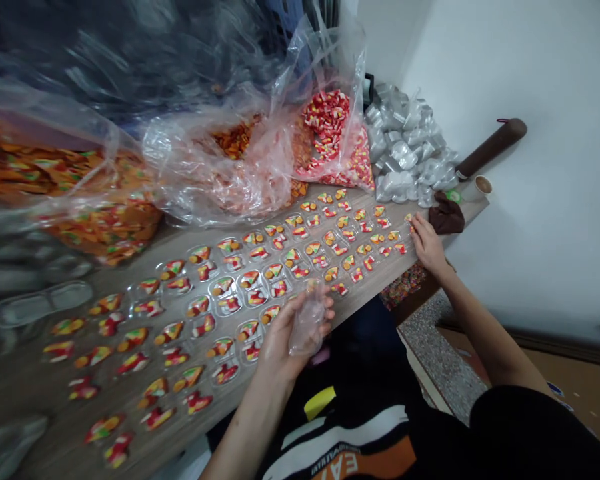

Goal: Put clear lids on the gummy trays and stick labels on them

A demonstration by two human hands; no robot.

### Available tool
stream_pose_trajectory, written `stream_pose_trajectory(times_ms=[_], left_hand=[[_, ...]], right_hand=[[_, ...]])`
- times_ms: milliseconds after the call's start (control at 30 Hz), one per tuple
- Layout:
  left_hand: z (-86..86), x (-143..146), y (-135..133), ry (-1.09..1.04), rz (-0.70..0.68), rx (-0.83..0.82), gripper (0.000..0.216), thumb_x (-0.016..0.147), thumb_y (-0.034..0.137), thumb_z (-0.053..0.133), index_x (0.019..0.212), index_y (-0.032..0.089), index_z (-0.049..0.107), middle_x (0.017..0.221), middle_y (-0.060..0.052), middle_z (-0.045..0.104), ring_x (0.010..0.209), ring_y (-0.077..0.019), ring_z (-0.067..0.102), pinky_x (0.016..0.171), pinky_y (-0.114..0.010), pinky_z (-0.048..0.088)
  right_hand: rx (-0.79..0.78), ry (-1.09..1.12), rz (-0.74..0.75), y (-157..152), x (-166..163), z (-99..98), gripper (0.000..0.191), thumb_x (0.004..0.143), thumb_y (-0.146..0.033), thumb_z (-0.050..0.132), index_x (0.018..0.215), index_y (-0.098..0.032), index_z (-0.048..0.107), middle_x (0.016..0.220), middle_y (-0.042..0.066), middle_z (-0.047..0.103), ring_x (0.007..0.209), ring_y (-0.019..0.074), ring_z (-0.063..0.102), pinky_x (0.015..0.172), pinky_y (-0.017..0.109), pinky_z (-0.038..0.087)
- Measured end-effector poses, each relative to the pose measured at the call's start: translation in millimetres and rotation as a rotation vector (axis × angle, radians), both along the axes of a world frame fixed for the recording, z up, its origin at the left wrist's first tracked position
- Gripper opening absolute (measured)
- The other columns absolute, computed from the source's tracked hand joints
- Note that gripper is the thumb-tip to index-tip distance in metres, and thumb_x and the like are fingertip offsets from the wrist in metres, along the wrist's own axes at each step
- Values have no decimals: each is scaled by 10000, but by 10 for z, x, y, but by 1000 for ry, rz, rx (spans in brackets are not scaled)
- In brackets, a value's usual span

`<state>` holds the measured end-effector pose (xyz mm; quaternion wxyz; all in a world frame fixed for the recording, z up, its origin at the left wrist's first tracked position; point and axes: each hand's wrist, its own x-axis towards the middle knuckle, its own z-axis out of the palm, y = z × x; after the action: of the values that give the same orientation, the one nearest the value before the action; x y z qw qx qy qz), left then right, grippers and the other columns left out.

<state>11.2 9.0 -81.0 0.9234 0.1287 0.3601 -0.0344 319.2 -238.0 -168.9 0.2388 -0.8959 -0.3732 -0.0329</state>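
Observation:
My left hand (285,333) is wrapped around a clear plastic tray (307,325) in front of my body, above the table's near edge. My right hand (427,245) reaches to the right end of the table, its fingers closed at a small clear tray with gummy candies (409,219); the hand hides most of that tray. Rows of clear two-part trays (254,297) cover the tabletop between and left of my hands. Each holds orange-yellow pieces and wedge-shaped candies (250,279) in one part and red-white-yellow candies (229,305) in the other.
Along the back stand open plastic bags of orange candies (110,227), orange pieces (235,140) and red-white candies (330,127). A heap of clear trays (405,147) lies at the back right, near a brown roll (495,148), a cup (480,187) and a brown cloth (446,215).

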Motion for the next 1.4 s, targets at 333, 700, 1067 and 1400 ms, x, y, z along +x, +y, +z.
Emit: stream_pose_trajectory(times_ms=[333, 700, 1067, 1400], left_hand=[[-1, 32, -11, 10, -8, 14, 291, 848, 297, 648, 1082, 127, 681, 862, -95, 696, 716, -171, 644, 524, -216, 498], [-15, 9, -8, 41, 21, 30, 356, 790, 315, 694, 1067, 91, 692, 865, -104, 694, 701, -173, 645, 516, -214, 499], [-68, -2, 12, 43, 29, 45, 338, 803, 314, 675, 1064, 99, 691, 875, -117, 700, 691, -170, 643, 507, -215, 502], [-56, 17, 2, 88, 46, 37, 352, 789, 307, 673, 1065, 89, 696, 865, -119, 706, 685, -178, 649, 501, -220, 507]], right_hand=[[87, -72, -114, 91, -40, -48, 441, 964, -350, 476, 1360, -179, 570, 1436, 173, 562, 1330, 299, 513, 1138, 536, 412], [26, -153, -183, 118, -150, -104, 463, 1017, -356, 391, 1401, -166, 566, 1415, 175, 568, 1312, 292, 518, 1114, 507, 433], [-199, -179, 22, -23, -66, -59, 534, 1051, -383, 303, 1525, -165, 418, 1576, 137, 443, 1503, 272, 338, 1227, 536, 287], [-253, -110, 141, 7, 48, 3, 589, 1042, -433, 303, 1583, -200, 309, 1630, 126, 343, 1551, 282, 217, 1248, 548, 256]])
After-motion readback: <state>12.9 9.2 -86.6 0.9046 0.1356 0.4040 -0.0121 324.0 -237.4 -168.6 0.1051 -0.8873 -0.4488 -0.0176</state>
